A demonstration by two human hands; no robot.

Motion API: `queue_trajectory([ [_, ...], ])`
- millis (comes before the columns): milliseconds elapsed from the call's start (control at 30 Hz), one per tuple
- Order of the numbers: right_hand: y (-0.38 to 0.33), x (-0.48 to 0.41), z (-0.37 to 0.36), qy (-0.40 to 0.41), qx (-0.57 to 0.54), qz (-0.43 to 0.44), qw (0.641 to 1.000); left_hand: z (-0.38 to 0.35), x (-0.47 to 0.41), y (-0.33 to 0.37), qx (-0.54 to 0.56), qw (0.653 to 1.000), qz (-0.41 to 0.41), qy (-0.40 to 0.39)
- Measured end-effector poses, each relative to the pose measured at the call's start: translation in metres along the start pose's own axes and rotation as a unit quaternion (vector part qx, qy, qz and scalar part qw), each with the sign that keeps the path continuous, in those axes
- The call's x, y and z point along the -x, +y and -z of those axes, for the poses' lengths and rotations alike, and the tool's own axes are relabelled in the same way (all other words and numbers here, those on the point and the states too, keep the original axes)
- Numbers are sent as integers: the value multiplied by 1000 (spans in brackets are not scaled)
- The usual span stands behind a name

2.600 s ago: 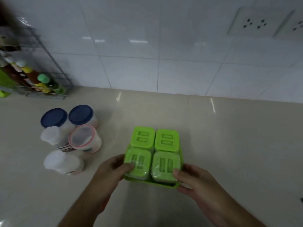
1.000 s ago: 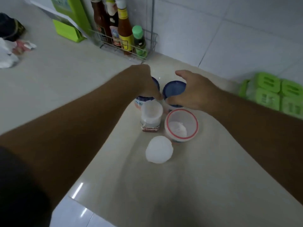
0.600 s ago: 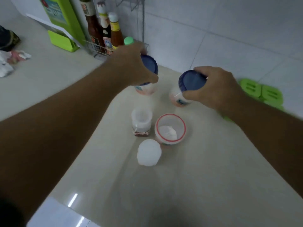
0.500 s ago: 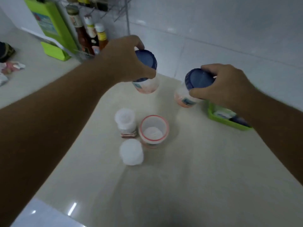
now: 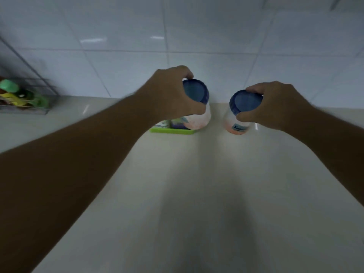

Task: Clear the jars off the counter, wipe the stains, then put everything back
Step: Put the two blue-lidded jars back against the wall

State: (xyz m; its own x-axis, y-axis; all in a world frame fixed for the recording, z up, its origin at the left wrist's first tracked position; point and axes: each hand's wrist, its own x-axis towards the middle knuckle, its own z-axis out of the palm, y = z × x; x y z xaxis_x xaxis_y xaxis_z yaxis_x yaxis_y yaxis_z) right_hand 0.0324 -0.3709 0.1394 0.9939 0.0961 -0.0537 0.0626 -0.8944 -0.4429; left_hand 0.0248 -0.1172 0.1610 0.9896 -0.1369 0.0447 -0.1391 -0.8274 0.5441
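My left hand [image 5: 173, 93] grips a blue-lidded jar [image 5: 197, 107] by its lid, held above the counter [image 5: 197, 184] near the back wall. My right hand [image 5: 275, 105] holds a second blue-lidded jar [image 5: 239, 115], whose label reads "Sugar", a little to the right of the first. Both jars are tilted, lids toward me. The green tray of spice boxes [image 5: 171, 129] lies under and behind the left jar, mostly hidden by my left hand. The three white jars are out of view.
A wire rack with bottles [image 5: 21, 97] stands at the far left against the tiled wall [image 5: 197, 46]. The beige counter stretches toward me between my two forearms.
Both hands closed on the blue-lidded jars, lifted them and carried them to the right toward the green tray. The view swung right, so the white jars dropped out of sight.
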Motion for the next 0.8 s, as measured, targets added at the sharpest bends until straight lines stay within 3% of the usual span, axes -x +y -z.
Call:
queue_trajectory([
  [300, 55, -63, -32, 7, 4, 0, 1000, -105, -84, 18, -104, 992, -44, -48],
  [633, 54, -102, -60, 16, -16, 29, 999, -121, -125, -7, -223, 969, -77, -78],
  [800, 63, -111, -64, 18, -48, 26, 998, -128, -131, -8, -222, 972, -24, -68],
])
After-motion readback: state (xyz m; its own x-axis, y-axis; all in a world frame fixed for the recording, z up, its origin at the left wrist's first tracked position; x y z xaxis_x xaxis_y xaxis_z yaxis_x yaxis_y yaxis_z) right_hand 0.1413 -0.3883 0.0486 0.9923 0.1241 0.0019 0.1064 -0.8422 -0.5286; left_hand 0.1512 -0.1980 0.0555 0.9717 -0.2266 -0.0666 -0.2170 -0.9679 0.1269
